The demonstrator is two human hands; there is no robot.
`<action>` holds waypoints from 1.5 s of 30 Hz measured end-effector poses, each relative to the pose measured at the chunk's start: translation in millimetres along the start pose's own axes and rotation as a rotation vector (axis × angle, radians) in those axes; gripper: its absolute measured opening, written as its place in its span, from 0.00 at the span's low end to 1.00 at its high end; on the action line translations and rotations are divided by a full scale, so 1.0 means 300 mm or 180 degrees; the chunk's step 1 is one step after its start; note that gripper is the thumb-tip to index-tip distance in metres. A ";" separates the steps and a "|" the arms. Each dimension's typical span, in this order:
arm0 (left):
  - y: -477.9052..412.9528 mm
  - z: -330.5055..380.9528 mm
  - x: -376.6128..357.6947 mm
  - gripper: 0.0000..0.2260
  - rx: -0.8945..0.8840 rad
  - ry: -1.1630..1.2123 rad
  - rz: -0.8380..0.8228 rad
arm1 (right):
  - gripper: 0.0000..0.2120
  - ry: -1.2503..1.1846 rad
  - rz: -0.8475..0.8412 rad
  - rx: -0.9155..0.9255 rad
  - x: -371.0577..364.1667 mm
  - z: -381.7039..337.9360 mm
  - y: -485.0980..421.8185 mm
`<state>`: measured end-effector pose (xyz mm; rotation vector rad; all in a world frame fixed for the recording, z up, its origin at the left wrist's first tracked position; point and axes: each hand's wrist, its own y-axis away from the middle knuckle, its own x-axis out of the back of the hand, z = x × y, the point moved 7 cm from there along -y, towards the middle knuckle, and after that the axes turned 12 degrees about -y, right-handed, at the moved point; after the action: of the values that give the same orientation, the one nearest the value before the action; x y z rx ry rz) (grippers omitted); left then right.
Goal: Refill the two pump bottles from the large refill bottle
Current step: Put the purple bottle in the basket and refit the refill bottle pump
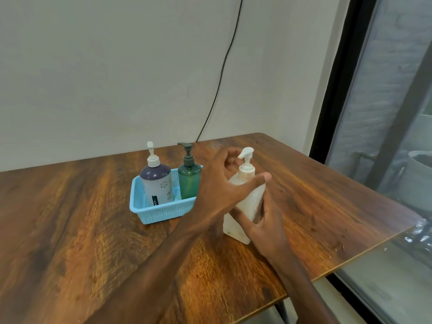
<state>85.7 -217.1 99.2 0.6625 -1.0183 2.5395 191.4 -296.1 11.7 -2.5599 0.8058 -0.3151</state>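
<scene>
Evidently the opening step is in hand: the large white plastic refill bottle (235, 228) stands on the wooden counter (93, 230), right of centre. The right hand (264, 220) wraps its grip round the lower body. The left hand (222, 183) curls at the neck, thumb across the shoulder. Next, probably, the white pump top (245, 157) must be twisted off. The grey floral pump bottle (156, 183) and green translucent pump bottle (189, 181) wait in the blue mesh basket (138, 204), left of centre.

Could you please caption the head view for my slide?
Left hand and right hand grip the white pump bottle beside a blue basket on the wooden table.
</scene>
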 end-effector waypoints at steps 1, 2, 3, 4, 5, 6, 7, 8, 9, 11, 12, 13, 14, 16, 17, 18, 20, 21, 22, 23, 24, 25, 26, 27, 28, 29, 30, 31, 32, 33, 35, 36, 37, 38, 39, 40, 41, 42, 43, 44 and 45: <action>-0.004 -0.009 0.009 0.25 0.0042 0.0077 0.0106 | 0.40 0.0021 0.0019 -0.0013 0.002 0.001 -0.001; -0.007 -0.013 0.018 0.23 0.0052 0.0122 0.0135 | 0.40 0.0055 0.0043 -0.0033 0.004 0.000 0.000; -0.011 -0.020 0.019 0.21 0.0043 0.0157 0.0070 | 0.39 0.0089 0.0059 -0.0044 0.004 -0.002 0.002; -0.015 -0.025 0.012 0.20 0.0016 0.0236 -0.0105 | 0.39 0.0121 0.0052 -0.0028 0.003 -0.004 0.003; -0.014 -0.023 -0.003 0.18 -0.0025 0.0361 -0.0374 | 0.38 0.0158 0.0036 -0.0005 0.000 -0.008 0.003; -0.009 -0.011 -0.018 0.18 -0.0089 0.0442 -0.0640 | 0.37 0.0198 0.0024 0.0017 -0.001 -0.010 0.004; -0.007 0.002 -0.027 0.18 -0.0162 0.0438 -0.0764 | 0.36 0.0199 0.0027 0.0041 0.000 -0.011 0.005; -0.009 0.013 -0.030 0.18 -0.0208 0.0344 -0.0746 | 0.36 0.0153 0.0042 0.0051 0.002 -0.010 0.004; -0.012 0.019 -0.028 0.17 -0.0222 0.0203 -0.0637 | 0.37 0.0098 0.0057 0.0038 0.006 -0.005 0.002; -0.014 0.021 0.003 0.18 -0.0130 -0.0098 -0.0208 | 0.40 0.0070 0.0080 -0.0032 0.013 0.001 -0.001; -0.014 0.018 0.021 0.20 -0.0095 -0.0146 -0.0013 | 0.39 0.0084 0.0084 -0.0046 0.016 0.005 -0.002; -0.014 0.014 0.031 0.19 -0.0093 -0.0146 0.0115 | 0.38 0.0101 0.0089 -0.0036 0.017 0.006 -0.002; -0.015 0.008 0.034 0.18 -0.0101 -0.0104 0.0166 | 0.36 0.0117 0.0100 -0.0032 0.019 0.006 -0.003; -0.014 0.013 0.037 0.16 -0.0128 -0.0084 0.0128 | 0.37 0.0119 0.0139 -0.0031 0.024 0.008 -0.005; -0.017 0.017 0.037 0.14 -0.0160 -0.0103 0.0075 | 0.38 0.0124 0.0153 -0.0015 0.025 0.007 -0.007; -0.023 0.021 0.037 0.13 -0.0208 -0.0125 0.0011 | 0.38 0.0135 0.0160 0.0008 0.026 0.008 -0.008; -0.042 0.030 0.036 0.10 -0.0354 -0.0223 -0.0155 | 0.38 0.0170 0.0166 0.0037 0.032 0.009 -0.009; -0.053 0.032 0.034 0.09 -0.0394 -0.0287 -0.0271 | 0.38 0.0209 0.0167 0.0035 0.035 0.011 -0.011; -0.066 0.031 0.029 0.09 -0.0420 -0.0366 -0.0402 | 0.39 0.0255 0.0155 0.0027 0.038 0.010 -0.013; -0.080 0.029 0.025 0.09 -0.0452 -0.0465 -0.0512 | 0.39 0.0285 0.0129 0.0002 0.041 0.013 -0.017; -0.090 0.027 0.019 0.10 -0.0480 -0.0555 -0.0606 | 0.39 0.0272 0.0092 -0.0051 0.044 0.016 -0.021; -0.097 0.028 0.015 0.10 -0.0494 -0.0590 -0.0679 | 0.38 0.0215 0.0047 -0.0133 0.049 0.021 -0.026; -0.100 0.028 0.011 0.10 -0.0503 -0.0556 -0.0719 | 0.37 0.0126 -0.0008 -0.0217 0.053 0.025 -0.031; -0.099 0.030 0.009 0.10 -0.0516 -0.0482 -0.0731 | 0.35 0.0030 -0.0067 -0.0294 0.056 0.030 -0.035; -0.097 0.030 0.007 0.09 -0.0540 -0.0405 -0.0714 | 0.34 -0.0046 -0.0118 -0.0353 0.059 0.033 -0.038; -0.092 0.028 0.006 0.09 -0.0571 -0.0342 -0.0687 | 0.34 -0.0085 -0.0158 -0.0400 0.062 0.034 -0.041; -0.088 0.025 0.003 0.09 -0.0594 -0.0294 -0.0656 | 0.35 -0.0113 -0.0199 -0.0445 0.064 0.035 -0.043; -0.085 0.022 0.002 0.10 -0.0599 -0.0259 -0.0634 | 0.35 -0.0144 -0.0235 -0.0491 0.066 0.037 -0.046; -0.085 0.019 0.001 0.11 -0.0599 -0.0243 -0.0621 | 0.36 -0.0160 -0.0268 -0.0533 0.067 0.037 -0.049; -0.087 0.016 0.001 0.11 -0.0604 -0.0240 -0.0619 | 0.36 -0.0155 -0.0302 -0.0575 0.069 0.038 -0.052; -0.091 0.015 -0.002 0.13 -0.0627 -0.0285 -0.0627 | 0.33 -0.0137 -0.0351 -0.0641 0.072 0.034 -0.054; -0.092 0.015 -0.003 0.13 -0.0656 -0.0328 -0.0624 | 0.31 -0.0146 -0.0370 -0.0670 0.074 0.033 -0.054; -0.092 0.016 -0.005 0.13 -0.0677 -0.0351 -0.0629 | 0.29 -0.0169 -0.0390 -0.0714 0.077 0.031 -0.054; -0.091 0.016 -0.008 0.13 -0.0678 -0.0333 -0.0649 | 0.27 -0.0211 -0.0429 -0.0772 0.078 0.032 -0.054; -0.088 0.018 -0.008 0.12 -0.0668 -0.0281 -0.0673 | 0.26 -0.0272 -0.0480 -0.0828 0.078 0.031 -0.052; -0.087 0.018 -0.008 0.12 -0.0650 -0.0226 -0.0694 | 0.27 -0.0317 -0.0529 -0.0872 0.079 0.033 -0.051; -0.085 0.019 -0.008 0.12 -0.0638 -0.0210 -0.0716 | 0.28 -0.0356 -0.0556 -0.0909 0.081 0.029 -0.049; -0.083 0.021 -0.006 0.12 -0.0637 -0.0228 -0.0726 | 0.28 -0.0378 -0.0572 -0.0951 0.084 0.030 -0.048; -0.079 0.023 -0.005 0.12 -0.0640 -0.0248 -0.0737 | 0.27 -0.0409 -0.0584 -0.0988 0.085 0.024 -0.044; -0.072 0.025 -0.006 0.12 -0.0610 -0.0228 -0.0752 | 0.26 -0.0428 -0.0599 -0.1023 0.086 0.022 -0.040; -0.065 0.026 -0.005 0.13 -0.0550 -0.0202 -0.0752 | 0.25 -0.0469 -0.0622 -0.1060 0.084 0.018 -0.036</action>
<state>98.2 -209.4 114.3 0.7685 -1.0954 2.2134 218.9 -301.2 14.0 -2.9398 0.5955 -0.0506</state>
